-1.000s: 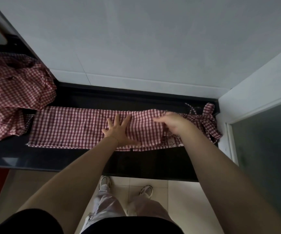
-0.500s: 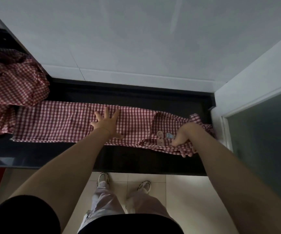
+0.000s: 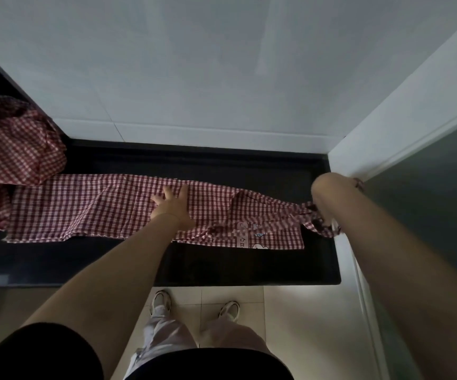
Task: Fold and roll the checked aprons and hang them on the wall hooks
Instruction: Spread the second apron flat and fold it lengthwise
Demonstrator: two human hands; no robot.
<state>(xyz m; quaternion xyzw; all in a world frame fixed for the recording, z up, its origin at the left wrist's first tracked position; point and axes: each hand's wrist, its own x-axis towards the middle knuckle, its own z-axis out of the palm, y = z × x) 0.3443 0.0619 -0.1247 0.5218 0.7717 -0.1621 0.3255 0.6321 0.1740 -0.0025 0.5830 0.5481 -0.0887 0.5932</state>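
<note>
The apron (image 3: 98, 207) lies on the dark counter (image 3: 221, 267) folded into a long strip; no rolling yet, I'd say, and no hooks in sight. More checked cloth (image 3: 10, 149) sits heaped at the left, unfolded. Left hand (image 3: 173, 205) presses flat on the strip's middle, fingers spread. Right hand (image 3: 324, 198) is at the bunched strap end, mostly hidden behind its wrist, so its grip can't be told.
</note>
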